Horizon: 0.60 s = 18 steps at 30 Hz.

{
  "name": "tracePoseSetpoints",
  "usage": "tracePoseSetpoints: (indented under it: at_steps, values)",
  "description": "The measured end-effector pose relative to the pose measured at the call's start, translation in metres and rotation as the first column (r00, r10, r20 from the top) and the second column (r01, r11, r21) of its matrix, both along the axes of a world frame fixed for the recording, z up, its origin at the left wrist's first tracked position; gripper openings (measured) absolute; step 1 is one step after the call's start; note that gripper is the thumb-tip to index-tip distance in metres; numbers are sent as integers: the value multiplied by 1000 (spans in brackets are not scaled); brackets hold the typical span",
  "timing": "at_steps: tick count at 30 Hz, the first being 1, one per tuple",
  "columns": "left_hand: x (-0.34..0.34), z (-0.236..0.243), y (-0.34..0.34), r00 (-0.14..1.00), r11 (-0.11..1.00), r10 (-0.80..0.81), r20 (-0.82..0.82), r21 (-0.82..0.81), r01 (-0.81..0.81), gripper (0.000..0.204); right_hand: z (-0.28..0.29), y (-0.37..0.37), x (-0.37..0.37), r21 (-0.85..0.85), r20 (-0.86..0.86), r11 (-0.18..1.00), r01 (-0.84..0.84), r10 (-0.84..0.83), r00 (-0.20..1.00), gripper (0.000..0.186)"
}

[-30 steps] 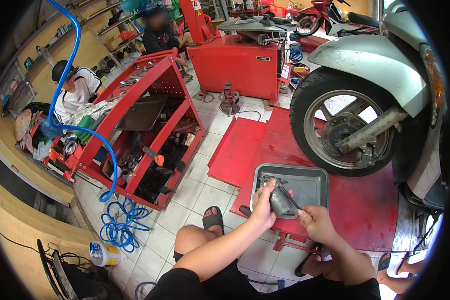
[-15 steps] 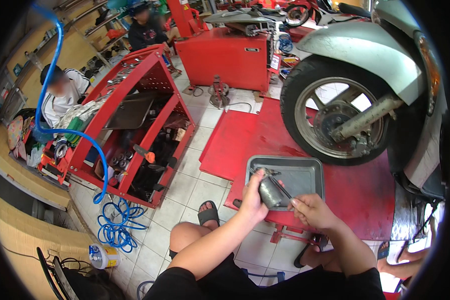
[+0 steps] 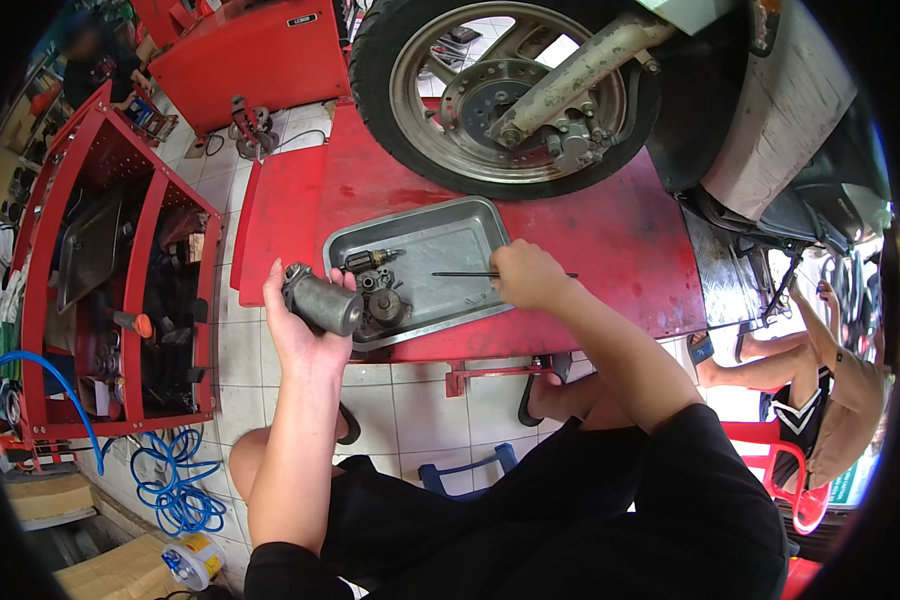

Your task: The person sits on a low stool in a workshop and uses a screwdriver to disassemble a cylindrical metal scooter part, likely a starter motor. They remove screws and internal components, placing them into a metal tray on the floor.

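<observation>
A grey metal cylinder (image 3: 326, 306), which looks like a small motor's housing, lies tilted in my left hand (image 3: 308, 338), its flat end toward the right. My left fingers curl round its far side, beside the left end of a grey metal tray (image 3: 489, 222). Over the tray's right side, my right hand (image 3: 532, 276) is closed round a thin dark rod (image 3: 462, 274) that sticks out at both sides; its exact kind is not clear. Inside the tray, near the cylinder, lie a dark part with a thin shaft (image 3: 372, 260) and a round metal part (image 3: 384, 306).
The tray rests on a red lift platform (image 3: 610, 250), below a motorbike's front wheel (image 3: 510, 100). To the left stands a red tool cart (image 3: 135, 270), with a coiled blue hose (image 3: 178, 480) on the floor. Another person (image 3: 820, 390) sits at the right.
My hands have moved apart: the left holds the cylinder to the left, the right has drawn the rod away to the right. The view has shifted down and right, showing the parts in the tray.
</observation>
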<state>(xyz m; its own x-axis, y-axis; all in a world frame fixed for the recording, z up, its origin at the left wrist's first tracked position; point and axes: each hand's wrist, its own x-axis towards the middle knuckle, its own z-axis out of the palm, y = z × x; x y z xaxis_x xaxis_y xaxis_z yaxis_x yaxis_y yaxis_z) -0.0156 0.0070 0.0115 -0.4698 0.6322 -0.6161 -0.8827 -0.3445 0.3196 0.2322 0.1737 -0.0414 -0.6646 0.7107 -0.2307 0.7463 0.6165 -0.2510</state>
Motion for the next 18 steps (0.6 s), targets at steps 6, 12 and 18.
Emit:
tracePoseSetpoints:
  at_steps: [6, 12, 18]
  values:
    - [1, 1, -4, 999, 999, -43, 0, 29, 43, 40, -22, -11, -25, -146, 63, 987, -61, 71, 996, 21]
    - [0, 4, -9, 996, 995, -33, 83, 95, 26, 51, -41, -15, -34, -131, 56, 990, -49, 56, 997, 20]
    - [0, 4, -15, 995, 969, -73, 66, 240, 56, 49, -13, -2, -39, -116, -103, 991, -66, 54, 993, 22]
